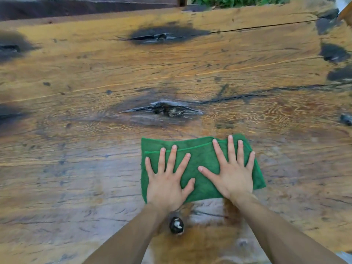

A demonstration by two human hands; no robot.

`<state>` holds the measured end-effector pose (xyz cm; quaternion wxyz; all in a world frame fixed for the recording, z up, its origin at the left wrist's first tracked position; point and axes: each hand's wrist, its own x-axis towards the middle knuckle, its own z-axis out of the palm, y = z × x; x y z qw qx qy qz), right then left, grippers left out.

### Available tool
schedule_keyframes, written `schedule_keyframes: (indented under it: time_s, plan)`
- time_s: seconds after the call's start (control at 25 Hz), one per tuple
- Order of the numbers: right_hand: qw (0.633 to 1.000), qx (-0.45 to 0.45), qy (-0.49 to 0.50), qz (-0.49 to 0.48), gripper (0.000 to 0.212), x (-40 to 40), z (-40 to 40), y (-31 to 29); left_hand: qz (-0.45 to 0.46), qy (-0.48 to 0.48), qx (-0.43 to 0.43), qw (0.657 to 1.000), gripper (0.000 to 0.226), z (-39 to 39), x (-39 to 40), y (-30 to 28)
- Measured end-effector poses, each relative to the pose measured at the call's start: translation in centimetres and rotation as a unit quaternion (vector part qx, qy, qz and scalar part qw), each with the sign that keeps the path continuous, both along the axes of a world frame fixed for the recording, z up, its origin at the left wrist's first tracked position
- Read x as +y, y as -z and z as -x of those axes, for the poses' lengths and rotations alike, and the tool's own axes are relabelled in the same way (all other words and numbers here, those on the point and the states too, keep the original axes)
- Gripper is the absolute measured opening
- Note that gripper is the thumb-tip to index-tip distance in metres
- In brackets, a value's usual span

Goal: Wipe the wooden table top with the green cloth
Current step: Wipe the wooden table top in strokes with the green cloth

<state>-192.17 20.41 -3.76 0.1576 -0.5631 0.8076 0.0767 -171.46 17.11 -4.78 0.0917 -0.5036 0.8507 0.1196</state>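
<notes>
Both hands flat, fingers straight and spread, palms down: left hand point(167, 180) and right hand point(231, 172) side by side, each pressing the green cloth point(202, 159) onto the wood, neither one curled round it or pinching it. Largest thing is the wooden table top point(95, 73), a rough slab running well beyond the fingertips and out to both sides of the forearms, grain running left to right. Ahead of the fingers sits a big dark knot point(167, 109) with a cracked centre; a second dark patch point(163, 35) lies further off toward the far edge, with a long crack point(262, 26) running rightward from it. The cloth is folded into a rough rectangle, lying flat under both palms, its hemmed edge just past the left fingertips. Smallest: a small dark knot hole point(176, 224) between the wrists, just behind the cloth. Wood behind the hands looks shiny, possibly damp, cannot tell for sure. Step judged: mid-wipe, cloth near the person's side, most of the slab ahead apparently not yet covered. Next move likely calls for keeping even downward pressure and pushing the cloth forward toward the big knot, watching that the fabric doesn't snag on the splintered crack.
</notes>
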Motion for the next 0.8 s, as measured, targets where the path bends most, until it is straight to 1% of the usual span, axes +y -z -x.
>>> schedule_keyframes:
  time_s: [0.16,0.36,0.56,0.8]
  plan:
    - [1.000,0.000,0.004,0.020,0.094,-6.5,4.1,0.6,0.002,-0.020,0.006,1.000,0.071,4.2,-6.3,0.3]
    - [0.999,0.009,-0.010,0.037,0.094,-14.4,9.0,1.1,-0.004,-0.024,-0.002,1.000,0.071,9.0,-14.1,0.3]
    - [0.998,0.004,-0.022,0.060,0.094,-22.3,13.0,1.5,0.040,-0.037,0.021,0.998,0.070,12.9,-21.7,1.0]
    - [0.996,-0.002,-0.018,0.085,0.095,-32.2,17.1,1.8,0.077,-0.029,-0.006,0.997,0.070,17.3,-32.5,0.8]
